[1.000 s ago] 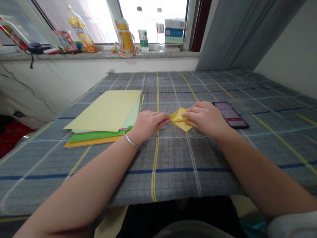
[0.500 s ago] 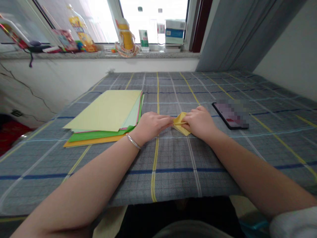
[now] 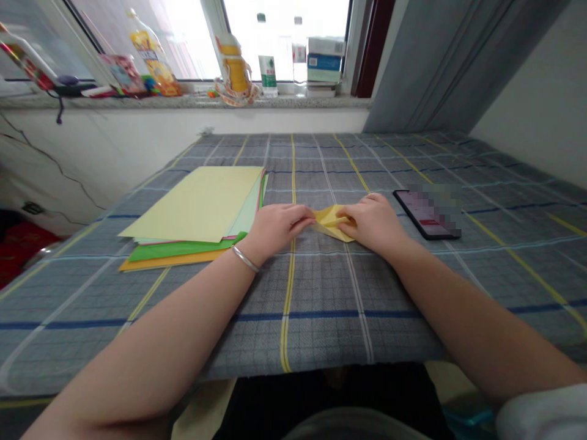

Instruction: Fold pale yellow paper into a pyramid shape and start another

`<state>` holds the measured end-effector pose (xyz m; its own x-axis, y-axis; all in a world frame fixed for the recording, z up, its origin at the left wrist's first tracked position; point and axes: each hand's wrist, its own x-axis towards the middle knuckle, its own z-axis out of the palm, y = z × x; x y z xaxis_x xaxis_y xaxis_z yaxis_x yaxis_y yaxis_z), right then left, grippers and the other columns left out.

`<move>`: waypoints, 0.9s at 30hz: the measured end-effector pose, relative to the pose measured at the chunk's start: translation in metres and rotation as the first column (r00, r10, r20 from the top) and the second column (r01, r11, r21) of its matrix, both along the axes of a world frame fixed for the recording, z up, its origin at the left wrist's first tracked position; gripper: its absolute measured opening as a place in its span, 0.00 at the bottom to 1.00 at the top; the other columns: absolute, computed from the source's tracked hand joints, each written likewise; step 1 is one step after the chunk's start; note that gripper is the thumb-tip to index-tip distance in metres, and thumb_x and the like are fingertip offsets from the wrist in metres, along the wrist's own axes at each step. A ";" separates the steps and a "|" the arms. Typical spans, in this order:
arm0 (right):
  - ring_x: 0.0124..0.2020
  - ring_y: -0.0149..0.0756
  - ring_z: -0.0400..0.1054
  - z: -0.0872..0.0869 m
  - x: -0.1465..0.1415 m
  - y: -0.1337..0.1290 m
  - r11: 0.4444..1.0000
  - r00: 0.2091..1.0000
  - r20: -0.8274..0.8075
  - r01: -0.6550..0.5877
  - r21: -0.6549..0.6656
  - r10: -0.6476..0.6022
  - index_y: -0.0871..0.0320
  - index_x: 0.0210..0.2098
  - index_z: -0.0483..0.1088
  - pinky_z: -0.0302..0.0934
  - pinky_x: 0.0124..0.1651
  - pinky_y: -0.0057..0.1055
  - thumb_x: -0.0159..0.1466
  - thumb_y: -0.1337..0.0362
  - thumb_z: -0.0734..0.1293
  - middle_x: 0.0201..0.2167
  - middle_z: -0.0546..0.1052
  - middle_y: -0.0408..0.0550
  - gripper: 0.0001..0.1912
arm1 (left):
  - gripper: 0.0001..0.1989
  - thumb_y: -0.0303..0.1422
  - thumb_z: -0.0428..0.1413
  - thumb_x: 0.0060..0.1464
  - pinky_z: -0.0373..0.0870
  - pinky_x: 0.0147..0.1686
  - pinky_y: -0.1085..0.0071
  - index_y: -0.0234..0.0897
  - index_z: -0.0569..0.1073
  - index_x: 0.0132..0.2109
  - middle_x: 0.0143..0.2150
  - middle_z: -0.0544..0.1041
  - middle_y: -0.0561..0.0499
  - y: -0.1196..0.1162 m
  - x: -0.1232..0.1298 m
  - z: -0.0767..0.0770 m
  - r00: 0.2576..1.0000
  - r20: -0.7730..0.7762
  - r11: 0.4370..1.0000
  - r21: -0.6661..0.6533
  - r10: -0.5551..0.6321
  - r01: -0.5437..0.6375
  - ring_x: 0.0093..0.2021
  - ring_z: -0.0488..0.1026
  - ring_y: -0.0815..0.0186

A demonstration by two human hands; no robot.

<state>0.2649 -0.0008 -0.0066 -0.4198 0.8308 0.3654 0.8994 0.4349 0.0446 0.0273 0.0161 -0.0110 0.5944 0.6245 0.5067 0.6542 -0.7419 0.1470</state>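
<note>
A small piece of folded yellow paper lies between my two hands, over the middle of the checked tablecloth. My left hand, with a silver bracelet at the wrist, pinches the paper's left corner between thumb and fingers. On the other side, my right hand grips the right part of the paper, its fingertips partly inside a fold. Left of my left hand sits a stack of coloured sheets, pale yellow on top, with green and orange edges showing below.
To the right of my right hand lies a phone, its screen partly blurred. Bottles, a yellow cup and boxes stand on the windowsill behind the table. A grey curtain hangs at the back right.
My left hand has shifted slightly left, and its fingers have gone from stretched to pinching the paper's corner. The yellow paper now looks wider and flatter between my hands.
</note>
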 end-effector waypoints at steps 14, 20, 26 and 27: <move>0.39 0.42 0.67 -0.026 0.028 0.036 0.989 0.916 -0.402 -0.042 -0.140 -0.018 0.58 0.36 0.76 0.58 0.42 0.37 0.65 0.55 0.61 0.34 0.78 0.51 0.16 | 0.13 0.40 0.51 0.59 0.63 0.33 0.69 0.37 0.71 0.32 0.28 0.73 0.52 0.024 -0.003 -0.012 0.913 0.238 0.868 -0.456 0.333 -0.197 0.31 0.68 0.65; 0.37 0.41 0.66 -0.026 0.017 0.037 0.994 0.876 -0.474 0.041 -0.103 -0.085 0.58 0.29 0.72 0.56 0.42 0.36 0.63 0.56 0.62 0.31 0.76 0.50 0.14 | 0.15 0.41 0.47 0.61 0.64 0.38 0.66 0.37 0.72 0.35 0.30 0.75 0.50 0.027 0.001 -0.013 0.918 0.107 0.876 -0.358 0.383 -0.324 0.34 0.69 0.62; 0.29 0.35 0.64 -0.022 0.010 0.022 0.947 0.819 -0.546 -0.011 -0.321 -0.176 0.56 0.28 0.72 0.52 0.32 0.32 0.62 0.51 0.63 0.27 0.75 0.45 0.16 | 0.21 0.40 0.41 0.64 0.64 0.46 0.60 0.35 0.72 0.31 0.32 0.77 0.45 0.028 0.002 -0.013 0.904 -0.095 0.881 -0.204 0.416 -0.427 0.36 0.72 0.58; 0.29 0.35 0.64 -0.022 0.009 0.021 0.941 0.827 -0.534 -0.015 -0.338 -0.179 0.57 0.28 0.72 0.52 0.32 0.32 0.62 0.51 0.63 0.27 0.75 0.45 0.16 | 0.21 0.39 0.41 0.64 0.63 0.49 0.58 0.35 0.73 0.32 0.33 0.78 0.45 0.027 0.001 -0.014 0.903 -0.142 0.887 -0.179 0.405 -0.426 0.38 0.72 0.58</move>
